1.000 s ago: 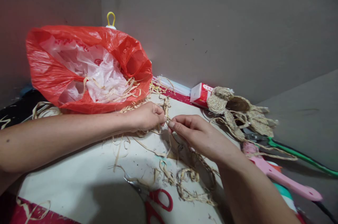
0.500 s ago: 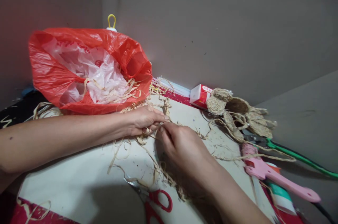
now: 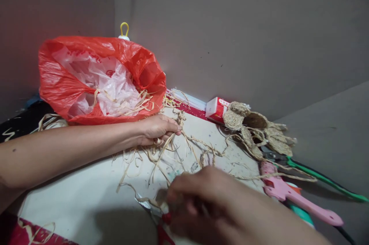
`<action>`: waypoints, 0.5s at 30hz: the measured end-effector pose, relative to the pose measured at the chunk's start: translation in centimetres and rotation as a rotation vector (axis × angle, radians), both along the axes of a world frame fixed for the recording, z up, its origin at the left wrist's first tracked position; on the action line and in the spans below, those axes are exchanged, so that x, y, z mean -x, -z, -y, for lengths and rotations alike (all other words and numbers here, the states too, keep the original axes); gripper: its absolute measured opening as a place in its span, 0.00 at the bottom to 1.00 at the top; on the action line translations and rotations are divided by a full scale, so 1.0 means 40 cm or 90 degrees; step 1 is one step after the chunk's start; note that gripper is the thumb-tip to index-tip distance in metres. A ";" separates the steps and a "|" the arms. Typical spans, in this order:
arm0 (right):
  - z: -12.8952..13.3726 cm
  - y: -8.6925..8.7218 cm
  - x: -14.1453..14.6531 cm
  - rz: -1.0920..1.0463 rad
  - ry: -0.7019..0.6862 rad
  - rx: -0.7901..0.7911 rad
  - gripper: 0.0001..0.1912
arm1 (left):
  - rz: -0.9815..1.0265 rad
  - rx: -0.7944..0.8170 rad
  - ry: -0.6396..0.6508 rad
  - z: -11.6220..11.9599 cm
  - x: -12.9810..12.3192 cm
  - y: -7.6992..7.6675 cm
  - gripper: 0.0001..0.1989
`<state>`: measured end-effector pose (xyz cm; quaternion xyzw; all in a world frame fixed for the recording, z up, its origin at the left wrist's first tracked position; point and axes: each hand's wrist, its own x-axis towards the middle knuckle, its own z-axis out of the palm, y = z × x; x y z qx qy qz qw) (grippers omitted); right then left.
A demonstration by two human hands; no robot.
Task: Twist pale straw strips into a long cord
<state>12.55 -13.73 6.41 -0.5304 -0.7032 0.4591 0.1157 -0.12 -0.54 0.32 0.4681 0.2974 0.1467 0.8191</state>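
Observation:
My left hand (image 3: pixel 161 129) is closed, thumb and fingers pinching a braided raffia cord (image 3: pixel 180 119). Loose raffia strands (image 3: pixel 161 156) fan out below its fingertips. Nearer to me, my right hand (image 3: pixel 201 202) is over the red-handled scissors (image 3: pixel 165 233) and hides much of their handles. Its fingers look curled but are blurred, so whether they grip the scissors does not show. The blades point up and left on the white work surface (image 3: pixel 86 199). Thin braided cord (image 3: pixel 210 148) trails rightward from near my left hand.
A red plastic bag (image 3: pixel 54 72) lined with white plastic stands behind my left forearm. Along the right lie woven raffia pieces (image 3: pixel 236 116), a red and white box (image 3: pixel 216 108), green-handled pliers (image 3: pixel 323 179) and a pink glue gun (image 3: pixel 300 199). Grey walls rise behind.
My right hand has left the raffia beside my left hand and moved down toward me, over the scissors. My left hand keeps its pinch on the cord.

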 end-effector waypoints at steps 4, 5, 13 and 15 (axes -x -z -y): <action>-0.086 0.019 -0.065 -0.006 0.382 -0.260 0.20 | -0.027 -0.034 0.007 0.005 0.000 -0.007 0.12; -0.109 0.039 -0.073 -0.015 0.424 -0.274 0.18 | -0.035 -0.045 0.008 0.007 -0.001 -0.007 0.11; -0.162 0.152 -0.041 -0.388 0.390 0.177 0.19 | 0.010 -0.190 0.023 0.015 -0.012 0.018 0.12; -0.162 0.148 -0.043 -0.395 0.382 0.195 0.20 | -0.013 -0.228 0.009 0.018 -0.012 0.019 0.10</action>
